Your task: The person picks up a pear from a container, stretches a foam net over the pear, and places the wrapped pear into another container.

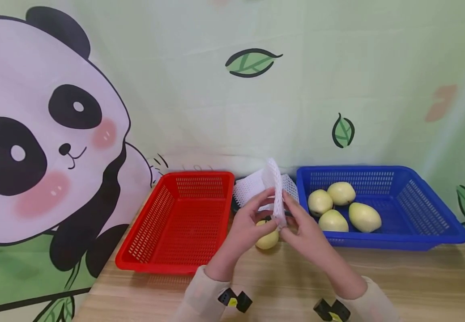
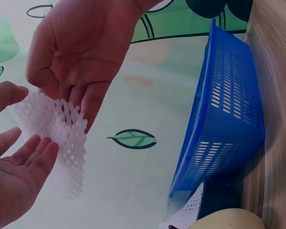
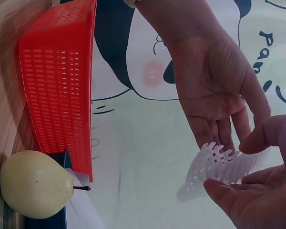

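A white foam net sleeve (image 1: 276, 192) is held up between both hands, above the table. My left hand (image 1: 252, 223) grips it from the left, with thumb and fingers at its lower part. From the right, my right hand (image 1: 302, 230) holds the other side the same way. In the right wrist view the netting (image 3: 219, 164) spreads between the fingers of both hands, and in the left wrist view its open mesh rim (image 2: 69, 119) shows. Just below the hands a pale yellow pear (image 1: 267, 239) rests on the table, partly hidden by the left hand.
Left of the hands stands a red plastic basket (image 1: 176, 223). On the right, a blue basket (image 1: 381, 243) holds several pears (image 1: 365, 218). Behind the hands, more white foam nets (image 1: 249, 190) lie in a dark container between the baskets. A panda-printed cloth (image 1: 200, 89) hangs behind.
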Demonstrator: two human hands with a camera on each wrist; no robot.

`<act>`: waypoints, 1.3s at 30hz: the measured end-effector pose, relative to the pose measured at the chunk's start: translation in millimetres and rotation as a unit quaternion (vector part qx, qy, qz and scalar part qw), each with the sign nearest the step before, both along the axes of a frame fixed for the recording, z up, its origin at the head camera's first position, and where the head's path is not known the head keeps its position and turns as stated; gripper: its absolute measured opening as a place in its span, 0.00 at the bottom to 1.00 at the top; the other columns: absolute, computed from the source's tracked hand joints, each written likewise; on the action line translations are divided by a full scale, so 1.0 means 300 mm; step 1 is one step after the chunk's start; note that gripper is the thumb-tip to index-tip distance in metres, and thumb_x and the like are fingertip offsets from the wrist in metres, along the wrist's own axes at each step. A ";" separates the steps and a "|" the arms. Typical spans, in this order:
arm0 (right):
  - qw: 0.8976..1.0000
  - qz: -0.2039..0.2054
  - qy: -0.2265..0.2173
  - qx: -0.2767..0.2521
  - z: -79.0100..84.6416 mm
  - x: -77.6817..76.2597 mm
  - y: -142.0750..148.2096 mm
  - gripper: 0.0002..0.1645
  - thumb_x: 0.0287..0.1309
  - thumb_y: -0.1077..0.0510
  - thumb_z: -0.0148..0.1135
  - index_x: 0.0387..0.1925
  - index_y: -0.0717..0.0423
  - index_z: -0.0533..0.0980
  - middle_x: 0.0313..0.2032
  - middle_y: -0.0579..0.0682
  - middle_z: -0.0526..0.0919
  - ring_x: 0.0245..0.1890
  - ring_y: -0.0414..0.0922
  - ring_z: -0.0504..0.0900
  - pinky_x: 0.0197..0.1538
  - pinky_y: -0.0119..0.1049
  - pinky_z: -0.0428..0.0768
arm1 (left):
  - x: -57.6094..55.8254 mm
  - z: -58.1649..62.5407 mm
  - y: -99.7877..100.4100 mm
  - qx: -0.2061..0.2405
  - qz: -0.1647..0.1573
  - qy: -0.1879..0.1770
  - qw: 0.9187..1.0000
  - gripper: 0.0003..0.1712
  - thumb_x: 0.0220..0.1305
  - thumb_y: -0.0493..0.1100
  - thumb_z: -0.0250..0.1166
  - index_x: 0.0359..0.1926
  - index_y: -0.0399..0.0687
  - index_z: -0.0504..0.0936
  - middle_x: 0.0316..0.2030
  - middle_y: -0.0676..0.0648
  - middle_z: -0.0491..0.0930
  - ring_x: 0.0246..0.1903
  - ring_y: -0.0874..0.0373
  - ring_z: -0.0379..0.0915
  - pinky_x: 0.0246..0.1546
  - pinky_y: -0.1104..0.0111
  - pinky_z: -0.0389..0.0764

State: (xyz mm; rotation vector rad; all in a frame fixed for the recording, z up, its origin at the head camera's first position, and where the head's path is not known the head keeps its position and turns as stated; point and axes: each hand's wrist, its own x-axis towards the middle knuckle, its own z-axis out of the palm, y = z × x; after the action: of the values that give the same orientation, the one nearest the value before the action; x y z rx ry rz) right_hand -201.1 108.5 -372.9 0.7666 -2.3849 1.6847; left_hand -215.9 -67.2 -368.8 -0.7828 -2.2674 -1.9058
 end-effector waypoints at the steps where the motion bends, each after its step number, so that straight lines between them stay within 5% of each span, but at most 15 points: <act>1: 1.000 0.000 0.002 0.003 -0.001 0.001 -0.001 0.47 0.60 0.73 0.55 0.78 0.68 0.50 0.78 0.68 0.55 0.74 0.64 0.65 0.66 0.39 0.79 | 0.000 -0.001 0.002 0.003 0.004 0.001 1.000 0.37 0.64 0.31 0.65 0.74 0.39 0.67 0.71 0.36 0.70 0.67 0.38 0.72 0.66 0.61 0.80; 7: 1.000 -0.008 0.010 0.006 -0.007 0.009 -0.009 0.45 0.61 0.72 0.56 0.77 0.69 0.52 0.77 0.69 0.57 0.73 0.65 0.66 0.65 0.42 0.80 | 0.001 -0.017 0.013 0.001 0.043 -0.002 0.999 0.33 0.65 0.30 0.61 0.72 0.39 0.70 0.68 0.36 0.74 0.64 0.38 0.74 0.63 0.59 0.82; 13: 1.000 -0.016 0.024 0.007 -0.022 0.008 -0.021 0.39 0.67 0.69 0.57 0.76 0.68 0.57 0.73 0.69 0.66 0.68 0.62 0.72 0.63 0.36 0.81 | -0.003 -0.039 0.035 0.030 0.087 0.002 0.996 0.30 0.64 0.31 0.61 0.68 0.37 0.74 0.62 0.32 0.77 0.60 0.37 0.77 0.55 0.71 0.82; 20: 0.998 -0.046 0.033 0.027 -0.025 0.015 -0.017 0.30 0.74 0.65 0.46 0.75 0.66 0.62 0.74 0.65 0.66 0.74 0.62 0.66 0.71 0.60 0.69 | -0.003 -0.048 0.045 0.030 0.096 0.003 0.995 0.29 0.64 0.34 0.63 0.67 0.39 0.75 0.61 0.33 0.76 0.58 0.39 0.76 0.53 0.77 0.80; 25: 0.995 -0.085 0.044 0.033 -0.023 0.004 -0.020 0.29 0.68 0.68 0.55 0.70 0.66 0.69 0.64 0.66 0.79 0.61 0.59 0.81 0.57 0.45 0.85 | -0.009 -0.051 0.055 0.031 0.109 0.000 0.994 0.29 0.61 0.32 0.64 0.65 0.40 0.76 0.59 0.34 0.76 0.55 0.43 0.77 0.52 0.75 0.81; 30: 0.990 -0.124 0.057 0.023 -0.016 -0.013 -0.025 0.28 0.60 0.74 0.57 0.64 0.68 0.75 0.58 0.66 0.83 0.52 0.55 0.84 0.47 0.30 0.84 | -0.015 -0.043 0.069 0.032 0.128 0.021 0.991 0.30 0.59 0.31 0.65 0.64 0.39 0.75 0.55 0.33 0.76 0.52 0.41 0.78 0.51 0.71 0.83; 37: 0.990 -0.137 0.009 -0.011 -0.010 -0.034 -0.025 0.29 0.63 0.74 0.50 0.66 0.63 0.75 0.65 0.63 0.79 0.65 0.57 0.79 0.63 0.43 0.80 | -0.029 -0.034 0.059 0.008 0.178 0.002 0.984 0.31 0.59 0.26 0.60 0.65 0.43 0.76 0.55 0.35 0.79 0.53 0.43 0.79 0.47 0.70 0.82; 39: 0.990 -0.137 0.000 -0.019 -0.009 -0.042 -0.022 0.30 0.65 0.74 0.49 0.67 0.60 0.75 0.67 0.62 0.78 0.66 0.56 0.78 0.63 0.34 0.79 | -0.035 -0.032 0.048 -0.002 0.188 -0.011 0.982 0.30 0.60 0.26 0.59 0.65 0.43 0.77 0.56 0.36 0.81 0.53 0.45 0.79 0.45 0.72 0.81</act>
State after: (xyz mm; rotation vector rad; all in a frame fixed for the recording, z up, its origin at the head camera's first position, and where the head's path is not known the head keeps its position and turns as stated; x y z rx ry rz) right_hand -213.6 101.9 -375.7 0.4104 -2.3237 1.6101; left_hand -226.3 -52.9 -378.3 -0.3023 -2.2341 -1.7393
